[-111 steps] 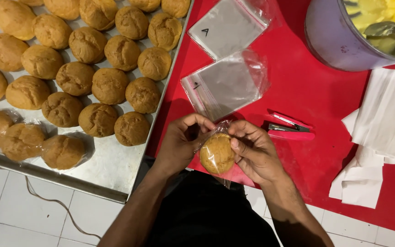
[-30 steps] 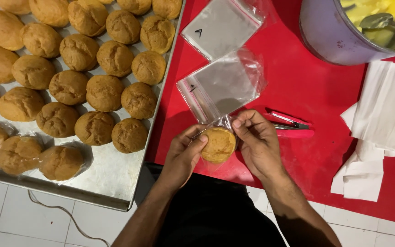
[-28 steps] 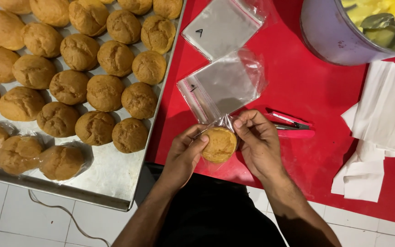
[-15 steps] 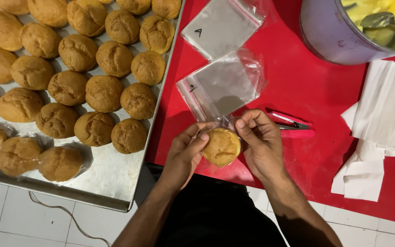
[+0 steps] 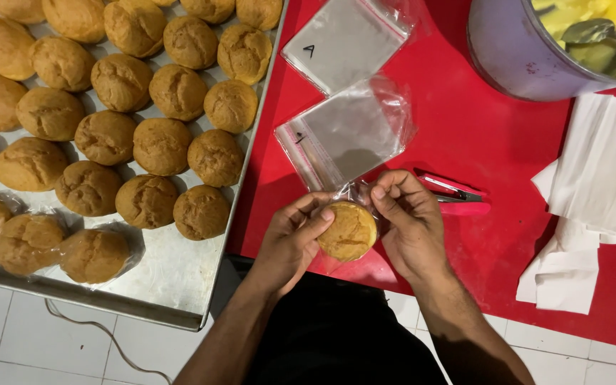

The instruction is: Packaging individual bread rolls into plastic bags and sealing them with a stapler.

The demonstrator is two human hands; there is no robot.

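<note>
Metal tray [image 5: 172, 274] of brown buns [image 5: 162, 146]; red stapler [image 5: 458, 198]; white napkins [image 5: 586, 207]; lilac tub [image 5: 515, 50].

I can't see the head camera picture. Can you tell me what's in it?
Two hands, the left hand and the right hand, hold a round golden bun in a clear plastic bag over a red table. A metal tray of buns sits to the left.

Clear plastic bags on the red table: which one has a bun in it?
The clear plastic bag pinched between both hands; it holds a round golden bun, while the two above lie flat.
</note>
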